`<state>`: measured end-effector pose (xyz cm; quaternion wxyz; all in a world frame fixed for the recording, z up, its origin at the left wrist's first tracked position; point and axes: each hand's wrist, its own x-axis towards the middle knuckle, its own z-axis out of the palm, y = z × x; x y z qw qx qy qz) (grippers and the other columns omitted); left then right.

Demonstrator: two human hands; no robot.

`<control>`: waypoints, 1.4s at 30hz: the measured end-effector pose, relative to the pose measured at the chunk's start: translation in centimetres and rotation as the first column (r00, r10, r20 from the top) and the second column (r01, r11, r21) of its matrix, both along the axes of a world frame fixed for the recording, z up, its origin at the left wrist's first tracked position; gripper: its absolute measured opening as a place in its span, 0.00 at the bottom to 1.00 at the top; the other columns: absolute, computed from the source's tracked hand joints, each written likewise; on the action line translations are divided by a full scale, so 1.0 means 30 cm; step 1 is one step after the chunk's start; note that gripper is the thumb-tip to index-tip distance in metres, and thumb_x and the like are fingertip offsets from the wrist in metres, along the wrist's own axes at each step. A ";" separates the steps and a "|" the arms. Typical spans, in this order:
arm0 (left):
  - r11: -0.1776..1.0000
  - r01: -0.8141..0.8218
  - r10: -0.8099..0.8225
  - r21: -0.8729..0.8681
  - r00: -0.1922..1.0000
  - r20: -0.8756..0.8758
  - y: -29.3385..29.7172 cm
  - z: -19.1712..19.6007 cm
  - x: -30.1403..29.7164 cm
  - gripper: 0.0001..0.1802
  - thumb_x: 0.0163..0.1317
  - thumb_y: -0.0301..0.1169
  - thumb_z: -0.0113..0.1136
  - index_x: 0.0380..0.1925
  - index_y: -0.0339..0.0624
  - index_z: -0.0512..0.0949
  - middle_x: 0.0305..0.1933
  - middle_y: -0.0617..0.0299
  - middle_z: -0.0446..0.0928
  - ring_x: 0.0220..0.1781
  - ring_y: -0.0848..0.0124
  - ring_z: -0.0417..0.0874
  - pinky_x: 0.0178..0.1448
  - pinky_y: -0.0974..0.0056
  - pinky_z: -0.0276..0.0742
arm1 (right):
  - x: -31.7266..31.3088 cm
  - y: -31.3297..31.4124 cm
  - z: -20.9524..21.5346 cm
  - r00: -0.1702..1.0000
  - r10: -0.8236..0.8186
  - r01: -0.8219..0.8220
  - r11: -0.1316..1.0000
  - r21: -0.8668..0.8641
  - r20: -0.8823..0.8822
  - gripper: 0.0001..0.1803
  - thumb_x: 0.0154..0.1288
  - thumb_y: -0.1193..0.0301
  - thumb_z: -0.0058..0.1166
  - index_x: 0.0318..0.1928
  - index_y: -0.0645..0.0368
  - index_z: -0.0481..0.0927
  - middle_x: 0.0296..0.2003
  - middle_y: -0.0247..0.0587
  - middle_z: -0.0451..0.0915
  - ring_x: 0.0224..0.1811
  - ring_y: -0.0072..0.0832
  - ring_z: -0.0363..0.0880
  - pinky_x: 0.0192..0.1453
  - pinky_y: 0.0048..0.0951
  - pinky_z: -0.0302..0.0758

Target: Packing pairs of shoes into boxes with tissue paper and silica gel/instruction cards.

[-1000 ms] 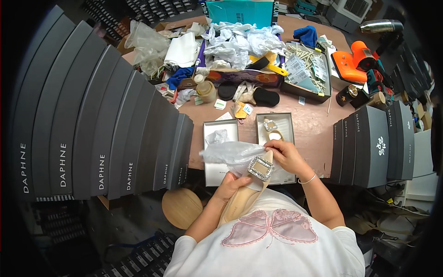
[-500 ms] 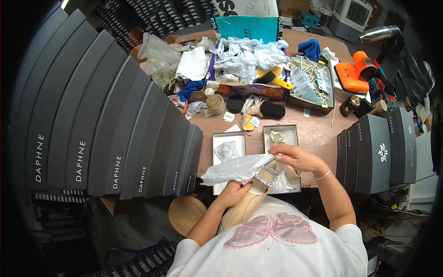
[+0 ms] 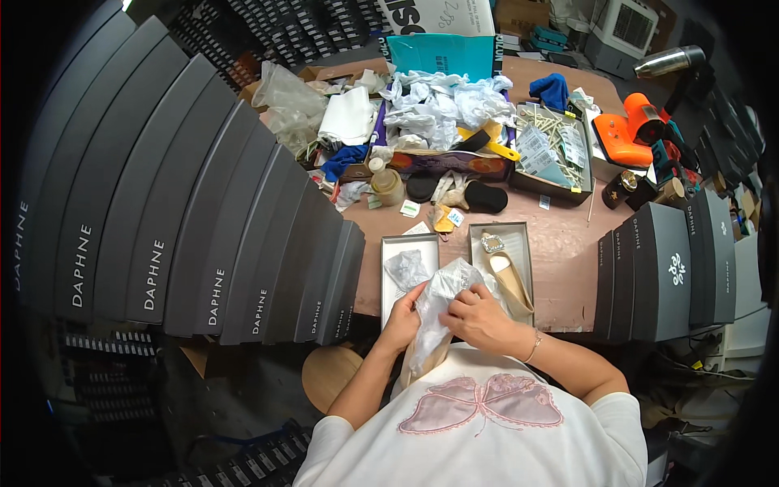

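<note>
A crumpled white tissue paper (image 3: 436,302) drapes over a beige shoe held close to my body, with part of its buckle glinting through. Only a beige strip of that shoe (image 3: 438,357) shows below the paper. My left hand (image 3: 401,321) is closed on the paper's left edge. From the other side my right hand (image 3: 485,321) presses curled fingers onto the paper. The matching beige flat shoe (image 3: 509,282), with a square rhinestone buckle (image 3: 492,243), lies in the open shoebox (image 3: 531,252) ahead. Beside it is the white box lid (image 3: 385,268) holding a wad of tissue (image 3: 406,266).
Grey shoeboxes (image 3: 195,203) are stacked high on the left, with more shoeboxes (image 3: 657,268) at right. Behind are a carton of crumpled paper (image 3: 446,101), a box of thin sticks (image 3: 560,146), a bottle (image 3: 386,185) and an orange device (image 3: 625,138). A round stool (image 3: 331,375) stands below.
The tissue paper has come over the held shoe's buckle and toe. My right hand moved down and left onto it; my left hand shifted up from the shoe to the paper's edge.
</note>
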<state>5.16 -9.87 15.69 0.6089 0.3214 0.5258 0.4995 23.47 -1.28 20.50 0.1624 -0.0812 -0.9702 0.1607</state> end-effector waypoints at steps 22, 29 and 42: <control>0.981 -0.152 0.167 0.121 0.978 -0.127 0.053 -0.069 -0.060 0.32 0.59 0.14 0.51 0.65 0.34 0.61 0.61 0.53 0.69 0.59 0.72 0.72 0.59 0.71 0.69 | 0.084 0.330 -0.121 0.939 -0.170 0.343 0.551 -0.760 0.300 0.11 0.62 0.69 0.56 0.36 0.67 0.77 0.25 0.42 0.78 0.29 0.26 0.76 0.37 0.30 0.73; 0.917 -0.389 0.399 0.093 0.901 -0.170 0.175 -0.242 0.051 0.32 0.58 0.15 0.50 0.65 0.36 0.61 0.59 0.54 0.71 0.58 0.70 0.73 0.60 0.69 0.69 | -0.170 0.156 -0.147 0.908 -0.401 0.410 0.792 -0.453 0.120 0.10 0.57 0.69 0.52 0.33 0.65 0.74 0.28 0.58 0.79 0.30 0.52 0.80 0.34 0.46 0.76; 0.981 -0.105 0.148 0.163 0.948 -0.282 0.046 -0.220 -0.051 0.41 0.60 0.24 0.55 0.70 0.40 0.45 0.62 0.49 0.66 0.59 0.65 0.71 0.64 0.65 0.64 | -0.010 -0.102 0.043 0.938 -0.345 0.346 0.937 -0.045 0.027 0.12 0.58 0.74 0.47 0.44 0.60 0.74 0.32 0.43 0.77 0.40 0.39 0.77 0.44 0.37 0.71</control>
